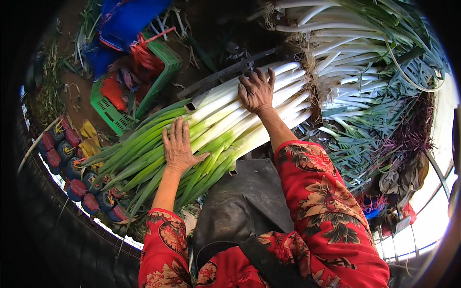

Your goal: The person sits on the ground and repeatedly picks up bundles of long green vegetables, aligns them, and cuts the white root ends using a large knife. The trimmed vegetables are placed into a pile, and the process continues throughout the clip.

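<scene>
In front of me a bundle of long green onions (223, 120) lies across a metal frame (191, 106), white stalks and roots to the right, green leaves fanning to the lower left. My left hand (179, 148) rests flat on the green leaves with its fingers spread. On the white stalks near the far side, my right hand (256, 89) lies with its fingers apart and slightly bent. Neither hand is closed around a stalk. A dark apron (248, 198) covers my lap just below the bundle.
A large pile of green onions (345, 46) lies at the right. Beyond the left hand stand a green plastic crate (111, 108) with red ties (146, 55) and a blue sheet (126, 21). Rolled red-and-blue bundles (77, 187) sit at the lower left, beside a yellow cloth (90, 138).
</scene>
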